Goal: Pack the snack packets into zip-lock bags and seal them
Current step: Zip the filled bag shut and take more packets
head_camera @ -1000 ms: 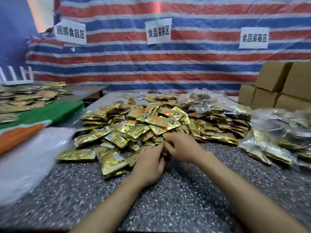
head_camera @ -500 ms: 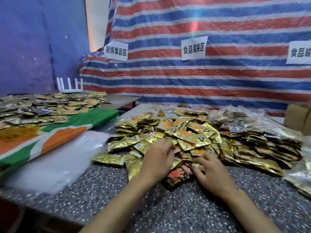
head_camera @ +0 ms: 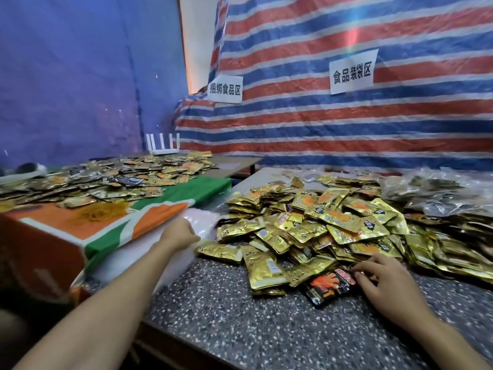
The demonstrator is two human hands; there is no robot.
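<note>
two hands, one black packet (head_camera: 329,285), one heap of gold packets (head_camera: 320,222), too many to count. right hand (head_camera: 385,280) fingers bent, pinching black packet corner, heap just beyond fingertips. left hand (head_camera: 178,233), earlier on heap, now at clear bags (head_camera: 206,222); grip hidden, cannot tell.

Speckled table (head_camera: 240,329), heap of gold snack packets (head_camera: 333,222), seemingly filled clear bags (head_camera: 440,193) beside
</note>
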